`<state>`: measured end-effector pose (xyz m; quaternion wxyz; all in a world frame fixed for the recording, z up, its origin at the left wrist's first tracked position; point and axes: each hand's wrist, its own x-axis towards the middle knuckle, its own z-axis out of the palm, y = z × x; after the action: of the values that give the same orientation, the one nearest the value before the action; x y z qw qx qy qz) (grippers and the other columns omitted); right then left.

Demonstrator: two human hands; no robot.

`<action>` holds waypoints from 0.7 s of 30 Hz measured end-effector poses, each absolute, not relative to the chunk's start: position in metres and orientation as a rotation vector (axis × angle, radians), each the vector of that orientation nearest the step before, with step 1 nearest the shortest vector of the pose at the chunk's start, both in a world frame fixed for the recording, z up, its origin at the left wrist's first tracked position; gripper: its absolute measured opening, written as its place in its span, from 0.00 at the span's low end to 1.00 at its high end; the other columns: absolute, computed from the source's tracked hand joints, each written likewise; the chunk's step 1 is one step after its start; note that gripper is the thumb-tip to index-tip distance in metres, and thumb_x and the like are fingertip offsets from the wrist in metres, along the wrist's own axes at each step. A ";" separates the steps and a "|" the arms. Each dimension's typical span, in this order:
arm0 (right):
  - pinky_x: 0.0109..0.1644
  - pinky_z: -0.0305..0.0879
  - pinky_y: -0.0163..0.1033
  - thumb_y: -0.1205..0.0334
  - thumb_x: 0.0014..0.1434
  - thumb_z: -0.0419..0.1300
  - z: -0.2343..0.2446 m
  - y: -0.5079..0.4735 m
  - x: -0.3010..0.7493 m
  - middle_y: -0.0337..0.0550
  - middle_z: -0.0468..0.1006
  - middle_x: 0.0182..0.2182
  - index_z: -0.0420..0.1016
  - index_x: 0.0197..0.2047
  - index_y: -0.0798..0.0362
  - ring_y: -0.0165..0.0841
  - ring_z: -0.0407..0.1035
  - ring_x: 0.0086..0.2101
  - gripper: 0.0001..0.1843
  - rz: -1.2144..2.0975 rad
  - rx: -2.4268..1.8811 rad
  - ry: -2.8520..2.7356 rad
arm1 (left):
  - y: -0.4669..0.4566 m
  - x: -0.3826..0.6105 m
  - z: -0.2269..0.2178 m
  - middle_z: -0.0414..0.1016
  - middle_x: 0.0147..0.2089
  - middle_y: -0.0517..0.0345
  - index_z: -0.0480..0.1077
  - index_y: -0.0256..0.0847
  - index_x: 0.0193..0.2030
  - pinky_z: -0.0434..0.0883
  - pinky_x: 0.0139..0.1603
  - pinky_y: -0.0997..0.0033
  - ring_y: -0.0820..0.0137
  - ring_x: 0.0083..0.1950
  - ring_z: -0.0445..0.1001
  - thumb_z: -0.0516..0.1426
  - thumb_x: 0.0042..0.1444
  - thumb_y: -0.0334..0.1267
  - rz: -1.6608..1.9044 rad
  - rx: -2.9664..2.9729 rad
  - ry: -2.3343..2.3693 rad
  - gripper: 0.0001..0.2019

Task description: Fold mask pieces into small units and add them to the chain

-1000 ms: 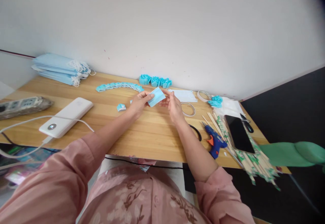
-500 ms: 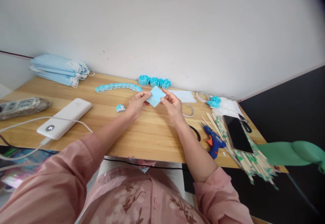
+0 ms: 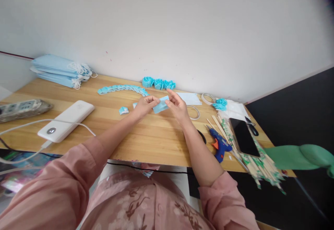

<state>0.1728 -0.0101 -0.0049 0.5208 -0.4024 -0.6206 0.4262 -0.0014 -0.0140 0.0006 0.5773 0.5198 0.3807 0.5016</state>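
Over the middle of the bench, toward its back edge, one blue sheet was held between two hands: the left hand pinched its left end between thumb and forefinger, while the right hand had its thumb on the right end and its forefinger extended. The step in hand looked like folding, and the next move seemed to call for lined-up edges and a firm crease. Along the back edge sat three blue flowers, with a fourth flower toward the back right corner; one pleated strip lay left of the three, and two small folded pieces near the left hand. I also counted one flat mask, two tape rolls, one glue gun near the front edge and one phone on the sticks; the piled masks at the back left corner overlapped too much to count.
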 end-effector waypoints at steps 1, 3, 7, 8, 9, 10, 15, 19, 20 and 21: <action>0.44 0.71 0.41 0.50 0.53 0.66 -0.008 -0.008 0.174 0.40 0.79 0.38 0.71 0.60 0.46 0.34 0.72 0.37 0.31 1.005 -0.985 -1.517 | -0.014 -0.001 0.000 0.67 0.23 0.63 0.69 0.38 0.24 0.62 0.28 0.75 0.77 0.26 0.63 0.66 0.46 0.49 1.191 1.242 0.903 0.17; 0.44 0.71 0.41 0.51 0.53 0.65 -0.012 -0.005 0.176 0.40 0.79 0.38 0.73 0.58 0.47 0.33 0.72 0.37 0.29 0.941 -1.032 -1.535 | -0.012 -0.002 -0.003 0.69 0.25 0.63 0.71 0.39 0.28 0.64 0.30 0.75 0.75 0.27 0.66 0.65 0.48 0.50 1.259 1.235 0.913 0.16; 0.56 0.68 0.46 0.50 0.58 0.62 0.000 -0.003 0.182 0.44 0.79 0.50 0.73 0.58 0.48 0.37 0.72 0.47 0.26 0.649 -1.053 -1.446 | -0.007 -0.006 -0.007 0.72 0.25 0.58 0.71 0.38 0.28 0.64 0.25 0.75 0.75 0.24 0.68 0.59 0.53 0.58 1.330 1.123 0.967 0.21; 0.58 0.66 0.47 0.50 0.59 0.61 0.008 -0.004 0.182 0.45 0.78 0.52 0.74 0.58 0.47 0.38 0.71 0.49 0.25 0.550 -1.056 -1.453 | -0.006 -0.006 -0.005 0.72 0.24 0.56 0.71 0.38 0.26 0.63 0.23 0.75 0.74 0.23 0.68 0.57 0.54 0.61 1.283 1.109 0.968 0.24; 0.60 0.65 0.48 0.50 0.59 0.60 0.017 -0.005 0.182 0.45 0.78 0.52 0.74 0.57 0.47 0.39 0.71 0.50 0.24 0.454 -1.059 -1.483 | -0.005 -0.006 -0.002 0.73 0.24 0.54 0.71 0.38 0.25 0.63 0.23 0.75 0.73 0.23 0.69 0.55 0.55 0.63 1.213 1.095 0.946 0.27; 0.61 0.64 0.49 0.50 0.60 0.60 0.027 -0.007 0.181 0.44 0.78 0.51 0.74 0.57 0.46 0.39 0.71 0.50 0.22 0.369 -1.057 -1.534 | -0.004 -0.006 0.002 0.75 0.25 0.51 0.72 0.37 0.26 0.65 0.24 0.74 0.72 0.24 0.71 0.52 0.56 0.66 1.131 1.076 0.898 0.30; 0.69 0.53 0.53 0.56 0.63 0.58 0.059 -0.013 0.170 0.38 0.81 0.42 0.77 0.51 0.41 0.36 0.72 0.45 0.13 0.107 -0.906 -1.871 | -0.003 -0.004 0.035 0.81 0.36 0.42 0.76 0.35 0.36 0.75 0.40 0.65 0.60 0.40 0.80 0.49 0.56 0.69 0.947 0.877 0.597 0.35; 0.71 0.49 0.55 0.64 0.63 0.55 0.052 -0.008 0.164 0.36 0.81 0.40 0.78 0.46 0.41 0.36 0.72 0.49 0.13 0.040 -0.854 -2.012 | 0.002 -0.010 0.046 0.81 0.37 0.49 0.76 0.35 0.36 0.76 0.44 0.67 0.66 0.39 0.79 0.63 0.55 0.43 1.076 0.820 0.598 0.11; 0.70 0.49 0.55 0.65 0.63 0.54 0.046 -0.006 0.163 0.37 0.81 0.42 0.78 0.44 0.41 0.37 0.71 0.51 0.13 0.041 -0.853 -2.015 | 0.005 -0.011 0.045 0.81 0.36 0.51 0.75 0.35 0.36 0.76 0.44 0.67 0.68 0.39 0.79 0.63 0.53 0.35 1.117 0.812 0.626 0.06; 0.70 0.50 0.55 0.65 0.62 0.54 0.040 -0.003 0.163 0.38 0.80 0.46 0.78 0.44 0.42 0.38 0.69 0.54 0.13 0.051 -0.858 -2.005 | 0.007 -0.013 0.042 0.80 0.36 0.52 0.75 0.35 0.36 0.76 0.44 0.68 0.69 0.39 0.78 0.63 0.51 0.30 1.158 0.797 0.663 0.05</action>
<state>0.1633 -0.0033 0.0403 0.4618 -0.3489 -0.8152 0.0207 -0.0127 0.0072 0.0425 0.7128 0.3595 0.2990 0.5227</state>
